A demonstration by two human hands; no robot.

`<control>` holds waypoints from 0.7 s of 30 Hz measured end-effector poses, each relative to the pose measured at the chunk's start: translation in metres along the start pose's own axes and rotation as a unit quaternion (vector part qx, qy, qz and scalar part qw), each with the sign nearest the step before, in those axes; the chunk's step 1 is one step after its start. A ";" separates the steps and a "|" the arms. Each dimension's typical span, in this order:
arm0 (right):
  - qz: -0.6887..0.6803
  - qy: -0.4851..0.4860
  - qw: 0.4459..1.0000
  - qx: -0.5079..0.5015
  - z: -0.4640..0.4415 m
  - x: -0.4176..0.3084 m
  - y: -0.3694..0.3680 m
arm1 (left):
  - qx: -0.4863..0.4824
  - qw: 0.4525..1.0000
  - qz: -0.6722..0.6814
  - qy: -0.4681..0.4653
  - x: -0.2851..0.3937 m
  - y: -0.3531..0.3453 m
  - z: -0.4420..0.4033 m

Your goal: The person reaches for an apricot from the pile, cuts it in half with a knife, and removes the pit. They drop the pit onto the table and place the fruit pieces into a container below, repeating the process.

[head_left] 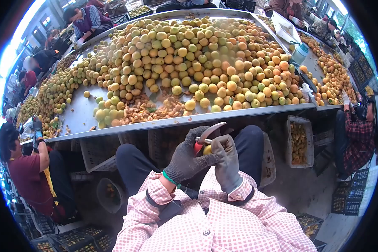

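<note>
In front of my lap, my left hand (190, 153), in a dark grey glove, is closed around the red grip of a curved-blade knife (212, 130). The blade points up and to the right. A small yellow-green apricot (207, 150) shows between my two hands, partly covered by fingers. My right hand (227, 161), in a lighter grey glove, has its fingers curled against that apricot's right side. A short pale rod (203, 140) spans the gap above the fruit; what it belongs to is unclear. Cut apricot pieces (155, 110) lie near the table's front edge.
A heap of whole apricots (168, 50) covers much of the metal table (189, 120). Crates stand beneath it, with a fruit-filled crate (299, 141) at right and a white bucket (110, 195) at left. Co-workers sit at both sides (29, 168) and beyond.
</note>
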State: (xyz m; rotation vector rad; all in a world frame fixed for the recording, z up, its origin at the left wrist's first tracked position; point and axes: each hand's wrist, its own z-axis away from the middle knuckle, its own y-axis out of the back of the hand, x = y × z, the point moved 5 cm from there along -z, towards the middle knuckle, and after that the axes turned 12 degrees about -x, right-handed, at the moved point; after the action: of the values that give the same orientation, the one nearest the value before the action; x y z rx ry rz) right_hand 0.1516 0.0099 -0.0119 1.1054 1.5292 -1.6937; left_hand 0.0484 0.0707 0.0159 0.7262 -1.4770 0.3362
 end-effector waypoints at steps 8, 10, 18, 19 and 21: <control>0.122 0.022 0.992 0.030 -0.004 -0.009 -0.008 | 0.058 0.994 -0.071 -0.056 0.012 -0.003 0.005; 0.271 0.104 0.957 0.029 -0.001 -0.023 -0.016 | 0.068 0.996 -0.006 -0.063 0.011 -0.007 0.007; 0.372 0.341 0.863 0.007 0.001 -0.030 -0.017 | 0.146 0.909 0.372 0.119 -0.018 -0.028 0.018; 0.370 0.342 0.864 0.003 -0.002 -0.031 -0.015 | 0.150 0.909 0.371 0.117 -0.017 -0.028 0.016; 0.412 0.325 0.851 -0.025 -0.007 -0.032 -0.015 | 0.111 0.970 0.208 0.052 -0.001 -0.023 0.009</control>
State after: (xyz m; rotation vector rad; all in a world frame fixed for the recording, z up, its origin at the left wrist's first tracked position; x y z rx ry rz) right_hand 0.1546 0.0158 0.0234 2.0585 1.1229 -0.7043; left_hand 0.0553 0.0486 0.0089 0.5602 -1.5002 0.8587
